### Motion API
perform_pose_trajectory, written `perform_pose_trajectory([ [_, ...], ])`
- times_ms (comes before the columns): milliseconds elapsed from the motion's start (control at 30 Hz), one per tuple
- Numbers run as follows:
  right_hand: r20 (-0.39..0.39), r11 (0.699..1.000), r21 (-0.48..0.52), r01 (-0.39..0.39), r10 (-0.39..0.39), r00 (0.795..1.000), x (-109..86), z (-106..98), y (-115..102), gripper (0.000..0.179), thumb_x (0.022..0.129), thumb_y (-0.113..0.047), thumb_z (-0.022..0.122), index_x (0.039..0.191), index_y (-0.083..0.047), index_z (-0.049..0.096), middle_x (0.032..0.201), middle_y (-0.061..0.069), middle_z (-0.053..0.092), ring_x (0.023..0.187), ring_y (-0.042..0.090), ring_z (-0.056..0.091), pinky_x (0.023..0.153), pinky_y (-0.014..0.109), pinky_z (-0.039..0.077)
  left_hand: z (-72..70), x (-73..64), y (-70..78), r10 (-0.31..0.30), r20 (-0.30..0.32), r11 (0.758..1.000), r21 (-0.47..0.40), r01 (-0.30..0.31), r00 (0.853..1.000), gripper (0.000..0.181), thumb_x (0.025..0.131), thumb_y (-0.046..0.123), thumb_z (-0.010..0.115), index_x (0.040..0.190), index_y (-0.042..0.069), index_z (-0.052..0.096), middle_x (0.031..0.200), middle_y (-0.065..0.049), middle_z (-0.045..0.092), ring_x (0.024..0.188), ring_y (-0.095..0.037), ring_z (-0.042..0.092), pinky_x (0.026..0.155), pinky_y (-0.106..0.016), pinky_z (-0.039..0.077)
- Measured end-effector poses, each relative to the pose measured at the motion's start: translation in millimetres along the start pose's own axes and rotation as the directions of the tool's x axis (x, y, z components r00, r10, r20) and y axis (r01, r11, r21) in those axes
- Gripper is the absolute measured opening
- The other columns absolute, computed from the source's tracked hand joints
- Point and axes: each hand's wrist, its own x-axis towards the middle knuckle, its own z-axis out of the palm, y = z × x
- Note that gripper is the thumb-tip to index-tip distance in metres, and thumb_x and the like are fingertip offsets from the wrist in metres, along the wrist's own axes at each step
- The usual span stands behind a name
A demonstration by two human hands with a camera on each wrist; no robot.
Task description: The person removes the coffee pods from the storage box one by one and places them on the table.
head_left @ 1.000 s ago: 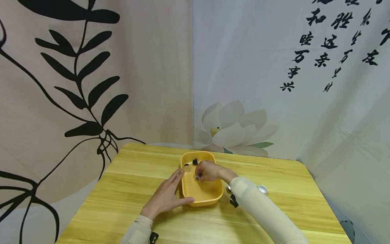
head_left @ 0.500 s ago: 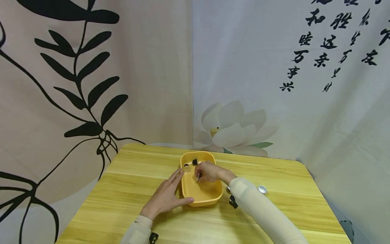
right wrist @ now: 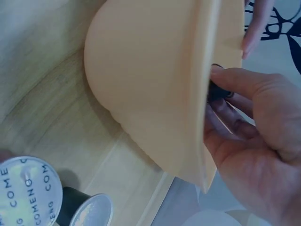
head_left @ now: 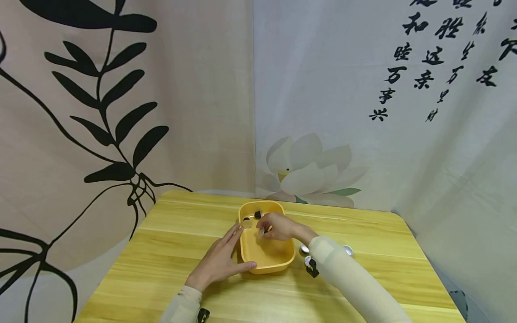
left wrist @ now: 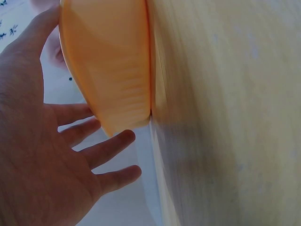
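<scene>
An orange-yellow plastic tray (head_left: 269, 264) stands on the wooden table. My right hand (head_left: 278, 225) is inside it, pinching a dark coffee capsule (right wrist: 218, 92) between thumb and fingers; the capsule's pale round lid shows beside the fingertips in the head view. Two more coffee capsules lie towards the tray's far left: one with its tan lid (head_left: 247, 223) facing up, the other a black capsule (head_left: 258, 214) on its side. My left hand (head_left: 220, 258) has its fingers spread, touching the tray's left side, with the thumb at the near rim.
Right of the tray, silver-lidded coffee capsules (head_left: 304, 248) sit on the table (head_left: 181, 237), partly behind my right forearm. In the right wrist view one foil lid (right wrist: 29, 193) bears printed letters. Printed cloth walls (head_left: 210, 89) rise behind the table.
The capsule in my right hand has turned, so its pale lid faces the head camera. The right forearm has shifted slightly, showing more of the silver-lidded capsules. The left hand stays at the tray.
</scene>
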Motion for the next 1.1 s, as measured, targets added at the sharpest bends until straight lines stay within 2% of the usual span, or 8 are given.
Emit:
perform_pose_trajectory([
  [133, -0.042, 1.000, 0.024, 0.019, -0.018, 0.999, -5.8, -4.0, -1.2, 0.035, 0.100, -0.003, 0.081, 0.133, 0.008, 0.077, 0.118, 0.014, 0.082, 0.108, 0.024, 0.079, 0.094, 0.029, 0.070, 0.2, 0.5, -0.4, 0.003, 0.000, 1.000, 0.000, -0.003, 1.000, 0.126, 0.087, 0.082, 0.082, 0.180, 0.015, 0.031, 0.192, -0.006, 0.020, 0.164, -0.054, 0.043, 0.131, -0.074, 0.042],
  [267, -0.074, 0.994, 0.111, -0.005, 0.013, 0.997, -15.3, -7.4, -2.7, 0.038, 0.102, -0.009, 0.082, 0.137, 0.006, 0.076, 0.124, 0.015, 0.078, 0.113, 0.025, 0.077, 0.094, 0.024, 0.068, 0.3, 0.8, -0.8, 0.000, 0.008, 1.000, 0.003, 0.000, 1.000, 0.127, 0.087, 0.084, 0.081, 0.180, 0.014, 0.031, 0.192, -0.006, 0.020, 0.164, -0.053, 0.043, 0.130, -0.075, 0.043],
  [567, -0.125, 0.968, 0.250, -0.012, 0.044, 0.991, -33.5, -11.6, -3.7, 0.030, 0.105, -0.012, 0.080, 0.134, -0.005, 0.078, 0.127, 0.012, 0.077, 0.117, 0.021, 0.075, 0.099, 0.029, 0.069, 0.5, 0.5, -1.6, 0.003, 0.008, 1.000, 0.000, -0.003, 1.000, 0.128, 0.085, 0.087, 0.080, 0.180, 0.015, 0.031, 0.192, -0.006, 0.021, 0.163, -0.054, 0.044, 0.130, -0.075, 0.043],
  [767, -0.131, 0.936, 0.350, -0.026, 0.076, 0.988, -45.1, -11.7, -7.9, 0.030, 0.104, -0.011, 0.081, 0.133, -0.004, 0.075, 0.124, 0.010, 0.077, 0.113, 0.016, 0.075, 0.098, 0.031, 0.068, 0.4, 0.1, -1.6, -0.002, 0.007, 1.000, 0.001, 0.002, 1.000, 0.129, 0.085, 0.087, 0.080, 0.180, 0.016, 0.031, 0.192, -0.006, 0.021, 0.163, -0.055, 0.044, 0.129, -0.075, 0.043],
  [867, -0.116, 0.908, 0.417, -0.028, 0.083, 0.990, -51.2, -11.7, -11.3, 0.031, 0.104, -0.008, 0.081, 0.133, -0.002, 0.073, 0.121, 0.016, 0.078, 0.110, 0.018, 0.078, 0.097, 0.032, 0.068, 0.2, -0.4, -1.2, -0.004, 0.005, 1.000, 0.001, 0.004, 1.000, 0.129, 0.085, 0.087, 0.080, 0.181, 0.016, 0.030, 0.192, -0.005, 0.020, 0.163, -0.055, 0.044, 0.129, -0.076, 0.043],
  [1000, -0.119, 0.877, 0.480, -0.028, 0.096, 0.988, -58.5, -11.1, -13.8, 0.032, 0.103, -0.004, 0.081, 0.134, -0.002, 0.072, 0.121, 0.017, 0.078, 0.113, 0.017, 0.079, 0.097, 0.028, 0.067, 0.6, -0.8, -1.3, -0.003, 0.000, 1.000, 0.008, 0.003, 1.000, 0.129, 0.085, 0.086, 0.080, 0.181, 0.016, 0.030, 0.192, -0.004, 0.020, 0.162, -0.055, 0.045, 0.129, -0.074, 0.044],
  [1100, -0.142, 0.869, 0.495, -0.023, 0.107, 0.984, -63.6, -11.1, -14.3, 0.034, 0.101, -0.004, 0.083, 0.134, -0.003, 0.073, 0.123, 0.013, 0.076, 0.117, 0.015, 0.077, 0.096, 0.024, 0.065, 0.6, -0.8, -1.1, -0.005, -0.001, 1.000, 0.009, 0.005, 1.000, 0.128, 0.085, 0.085, 0.081, 0.181, 0.017, 0.030, 0.192, -0.004, 0.020, 0.162, -0.055, 0.045, 0.129, -0.075, 0.044],
])
